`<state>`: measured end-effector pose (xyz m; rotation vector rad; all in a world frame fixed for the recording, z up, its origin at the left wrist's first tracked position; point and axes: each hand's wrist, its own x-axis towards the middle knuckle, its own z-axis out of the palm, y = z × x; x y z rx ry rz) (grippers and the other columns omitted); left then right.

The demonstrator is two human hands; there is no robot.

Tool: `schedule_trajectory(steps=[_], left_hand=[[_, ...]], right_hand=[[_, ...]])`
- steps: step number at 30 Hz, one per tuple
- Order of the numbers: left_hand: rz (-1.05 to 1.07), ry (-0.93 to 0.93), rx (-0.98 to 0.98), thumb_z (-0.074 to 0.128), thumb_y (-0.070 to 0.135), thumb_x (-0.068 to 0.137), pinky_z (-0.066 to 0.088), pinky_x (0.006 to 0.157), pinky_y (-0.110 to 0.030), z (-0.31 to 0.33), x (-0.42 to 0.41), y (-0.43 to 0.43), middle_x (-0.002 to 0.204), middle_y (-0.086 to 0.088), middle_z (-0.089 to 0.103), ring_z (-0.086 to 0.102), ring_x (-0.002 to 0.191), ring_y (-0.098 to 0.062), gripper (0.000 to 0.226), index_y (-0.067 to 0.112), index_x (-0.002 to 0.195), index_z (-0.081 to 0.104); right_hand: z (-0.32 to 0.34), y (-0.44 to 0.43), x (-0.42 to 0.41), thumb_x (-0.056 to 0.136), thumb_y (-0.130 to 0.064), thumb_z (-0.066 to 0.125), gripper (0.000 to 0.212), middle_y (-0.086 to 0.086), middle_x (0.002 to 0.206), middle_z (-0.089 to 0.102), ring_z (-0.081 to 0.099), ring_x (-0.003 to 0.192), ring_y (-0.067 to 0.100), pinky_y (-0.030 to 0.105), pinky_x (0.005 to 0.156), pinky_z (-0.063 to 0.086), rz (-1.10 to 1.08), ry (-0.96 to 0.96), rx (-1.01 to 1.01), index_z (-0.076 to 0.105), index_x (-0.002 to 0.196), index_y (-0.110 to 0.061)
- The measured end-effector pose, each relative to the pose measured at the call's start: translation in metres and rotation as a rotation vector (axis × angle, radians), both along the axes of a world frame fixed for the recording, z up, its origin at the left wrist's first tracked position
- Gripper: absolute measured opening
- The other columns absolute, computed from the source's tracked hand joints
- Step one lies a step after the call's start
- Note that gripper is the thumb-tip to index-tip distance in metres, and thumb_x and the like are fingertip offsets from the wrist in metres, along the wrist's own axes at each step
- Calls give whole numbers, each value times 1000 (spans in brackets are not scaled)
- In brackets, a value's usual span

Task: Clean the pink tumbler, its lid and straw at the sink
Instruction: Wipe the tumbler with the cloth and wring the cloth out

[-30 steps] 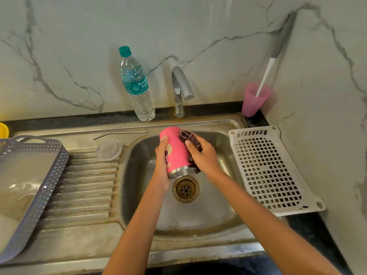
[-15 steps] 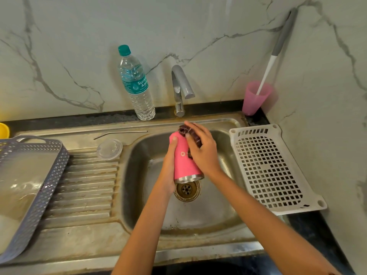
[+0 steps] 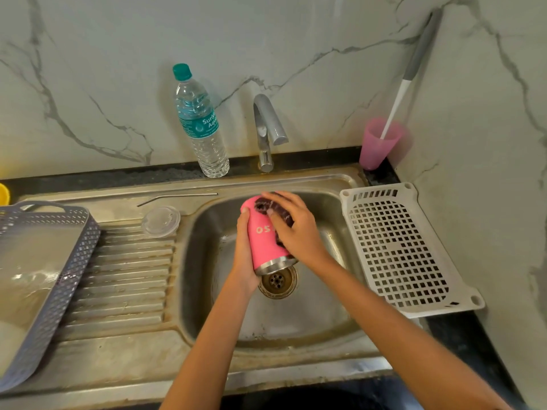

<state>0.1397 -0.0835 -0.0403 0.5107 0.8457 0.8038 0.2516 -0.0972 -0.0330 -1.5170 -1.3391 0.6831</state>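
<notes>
My left hand (image 3: 245,255) grips the pink tumbler (image 3: 263,241) from its left side, holding it tilted over the sink basin (image 3: 296,321) with its steel rim toward the drain. My right hand (image 3: 296,229) presses a dark scrubber (image 3: 270,209) against the tumbler's upper right side, fingers curled over it. The clear round lid (image 3: 161,221) lies on the drainboard left of the basin. The thin metal straw (image 3: 177,198) lies along the sink's back ledge.
A water bottle (image 3: 201,125) and the tap (image 3: 268,131) stand behind the basin. A pink cup with a brush (image 3: 379,143) sits in the back right corner. A white perforated tray (image 3: 399,250) lies right of the sink, a grey basket (image 3: 44,279) left.
My right hand has rubbed the scrubber up along the tumbler toward its base end. The tumbler has turned slightly in my left hand, so white lettering now shows.
</notes>
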Motion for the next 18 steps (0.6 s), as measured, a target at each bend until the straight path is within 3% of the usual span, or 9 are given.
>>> schedule_trajectory(steps=[3,6,8,13,16,18], left_hand=[[5,-19,11,43,58,94,60,65,-38,0,-4,4,87,-9,74,71,77,-22,47,18,113,58],[30,-46,6,41,61,93,60,67,-39,-2,-5,8,90,-9,74,72,79,-23,52,17,116,58],[25,-19,-5,39,61,94,60,69,-38,-4,-6,9,89,-9,74,72,78,-22,54,16,113,61],[-10,179,49,40,57,97,59,58,-29,-7,-6,11,91,-11,74,73,75,-18,53,12,114,62],[5,251,72,51,69,86,60,79,-38,-4,-4,11,113,-18,70,70,99,-27,71,10,126,59],[28,264,67,59,68,82,59,79,-39,-7,-3,11,122,-19,65,68,105,-30,75,13,133,55]], right_hand=[[5,4,6,97,-29,56,36,-4,129,54,52,118,10,37,104,45,-31,241,-102,53,133,-25],[0,-15,2,97,-25,56,37,-8,132,49,48,121,3,16,100,41,-1,122,-40,51,133,-34],[-6,-28,-3,97,-22,56,39,-9,135,47,45,122,-1,9,100,37,-1,13,22,53,133,-35],[-23,-34,-11,93,-17,58,44,-5,140,43,44,123,13,23,108,34,-75,-208,54,56,134,-32],[-28,-38,-23,90,-13,61,49,-1,142,43,43,121,20,30,106,35,-92,-343,55,54,135,-33],[-24,-33,-25,89,-12,60,51,-2,141,44,42,119,21,32,104,37,-96,-372,60,54,134,-34]])
